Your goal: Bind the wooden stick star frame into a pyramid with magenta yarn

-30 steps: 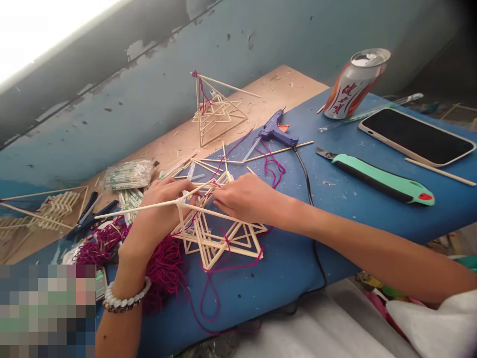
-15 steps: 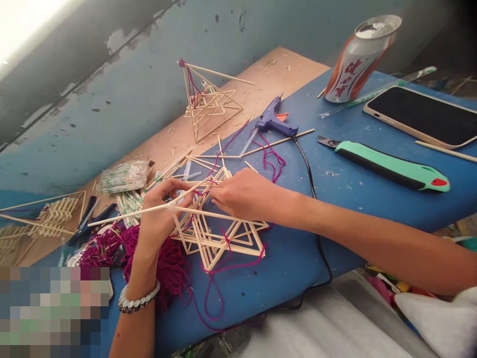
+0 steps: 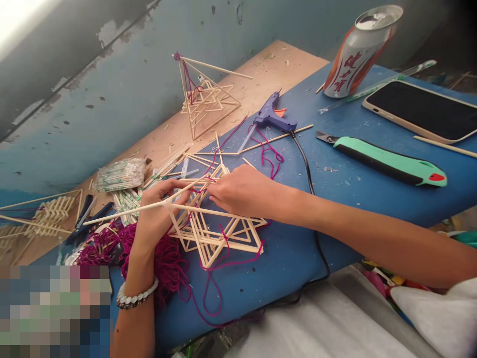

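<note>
On the blue tabletop lies a frame of thin wooden sticks (image 3: 217, 246), glued into star and triangle shapes. My left hand (image 3: 152, 214) curls round a corner of it, thumb and fingers on the sticks, a beaded bracelet at the wrist. Closed in a pinch over the frame's upper part, my right hand (image 3: 242, 191) grips purple yarn (image 3: 199, 190); its fingertips are partly hidden. Yarn runs through the frame and loops down in front of it. A tangled heap of purple yarn (image 3: 169, 266) sits beside my left wrist.
Behind are a purple glue gun (image 3: 275, 117) with a black cord (image 3: 307, 169) and a second stick frame (image 3: 208, 102). To the right are a green utility knife (image 3: 389, 160), a phone (image 3: 425, 109) and a drink can (image 3: 361, 54). Wrapped sticks (image 3: 121, 175) lie left.
The view has shifted slightly, so everything sits a little higher and further left. Both hands keep nearly the same hold on the frame and yarn.
</note>
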The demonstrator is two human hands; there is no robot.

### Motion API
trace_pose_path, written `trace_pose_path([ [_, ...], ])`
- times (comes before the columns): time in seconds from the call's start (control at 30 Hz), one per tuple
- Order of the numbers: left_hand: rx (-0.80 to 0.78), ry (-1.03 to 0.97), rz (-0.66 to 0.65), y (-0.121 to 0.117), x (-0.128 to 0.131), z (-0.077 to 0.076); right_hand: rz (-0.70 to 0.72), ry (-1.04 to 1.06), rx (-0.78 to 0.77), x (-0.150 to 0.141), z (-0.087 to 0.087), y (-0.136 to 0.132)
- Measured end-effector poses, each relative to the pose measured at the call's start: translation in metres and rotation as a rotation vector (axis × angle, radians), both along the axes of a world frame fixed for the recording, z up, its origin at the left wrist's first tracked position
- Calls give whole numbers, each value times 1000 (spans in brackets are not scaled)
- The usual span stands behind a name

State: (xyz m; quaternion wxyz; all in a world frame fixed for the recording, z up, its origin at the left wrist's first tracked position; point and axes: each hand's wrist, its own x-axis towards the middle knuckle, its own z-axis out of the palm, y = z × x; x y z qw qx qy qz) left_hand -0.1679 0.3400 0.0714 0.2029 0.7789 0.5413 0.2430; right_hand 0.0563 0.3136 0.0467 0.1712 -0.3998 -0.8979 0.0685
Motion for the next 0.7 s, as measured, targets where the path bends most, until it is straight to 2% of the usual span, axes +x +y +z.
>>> trace_pose_path([
  [0.3, -168, -97, -18, 0, 1, -1, -9, 3, -2, 0, 0, 1],
  [0.7, -113, 13, -114, 0, 1, 1, -28, -24, -7, -2, 1, 2],
])
